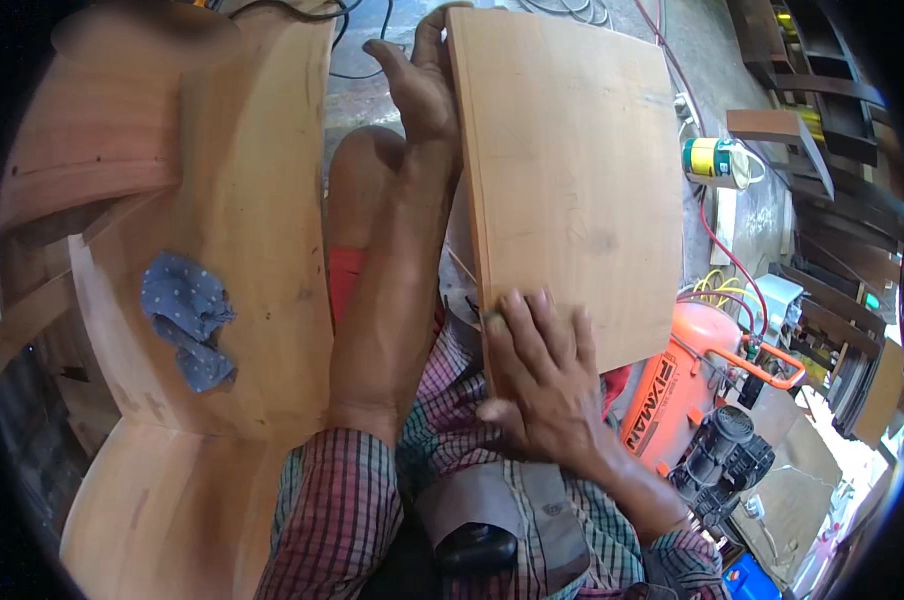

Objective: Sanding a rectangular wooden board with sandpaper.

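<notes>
A wide, light-brown wooden board (pixel 582 170) rests tilted in front of my body, with faint pencil-like marks and a dark smudge on its face. My left hand (pixel 427 90) grips its far left edge; the thumb points away from the wood and the fingers partly disappear behind it. Palm down, my right hand (pixel 547 375) lies on the near left corner of the face, its fingers spread and its thumb close to the edge. Whether anything thin lies beneath that palm, I cannot tell.
At left stands a large wooden piece (pixel 272 210) with a blue dotted cloth (pixel 190 315) on it. An orange air compressor (pixel 677 385) sits on the right, near a red hose (pixel 717 240) and a green-yellow can (pixel 714 162). Stacked timber (pixel 837 90) lines the far right.
</notes>
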`<state>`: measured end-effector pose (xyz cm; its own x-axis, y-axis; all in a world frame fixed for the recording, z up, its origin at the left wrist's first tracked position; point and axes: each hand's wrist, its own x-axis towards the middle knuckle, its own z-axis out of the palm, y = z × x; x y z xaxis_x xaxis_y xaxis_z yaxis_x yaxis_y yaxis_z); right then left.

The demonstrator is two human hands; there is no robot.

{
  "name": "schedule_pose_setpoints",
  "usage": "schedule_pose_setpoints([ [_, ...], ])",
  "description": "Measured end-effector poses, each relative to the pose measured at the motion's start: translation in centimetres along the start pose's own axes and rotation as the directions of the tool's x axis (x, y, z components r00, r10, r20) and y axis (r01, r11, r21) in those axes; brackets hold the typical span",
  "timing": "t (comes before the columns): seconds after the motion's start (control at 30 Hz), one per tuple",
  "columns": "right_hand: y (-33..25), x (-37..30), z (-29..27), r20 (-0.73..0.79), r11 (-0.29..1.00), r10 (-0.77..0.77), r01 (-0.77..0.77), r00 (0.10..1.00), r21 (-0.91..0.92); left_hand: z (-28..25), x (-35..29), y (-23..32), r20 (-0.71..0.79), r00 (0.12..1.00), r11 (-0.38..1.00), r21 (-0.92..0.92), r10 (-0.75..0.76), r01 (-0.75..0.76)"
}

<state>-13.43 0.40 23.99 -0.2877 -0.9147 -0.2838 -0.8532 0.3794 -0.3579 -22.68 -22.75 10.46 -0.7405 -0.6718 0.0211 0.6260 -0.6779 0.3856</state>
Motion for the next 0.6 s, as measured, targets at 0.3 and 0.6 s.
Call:
schedule_pose_setpoints([
  [0.3, 6.7, 19.8, -3.6, -0.697, 0.968, -0.213, 0.05, 0.685, -0.246, -0.8, 1.3, -2.9, 0.12, 0.984, 0.857, -0.485, -0.132, 0.175],
  [0.6, 0.7, 4.5, -0.8, -0.104, 0.998, -0.015, 0.009, 0.994, -0.061, -0.8, 0.0, 0.6, -0.045, 0.994, 0.961, -0.263, -0.103, 0.088],
])
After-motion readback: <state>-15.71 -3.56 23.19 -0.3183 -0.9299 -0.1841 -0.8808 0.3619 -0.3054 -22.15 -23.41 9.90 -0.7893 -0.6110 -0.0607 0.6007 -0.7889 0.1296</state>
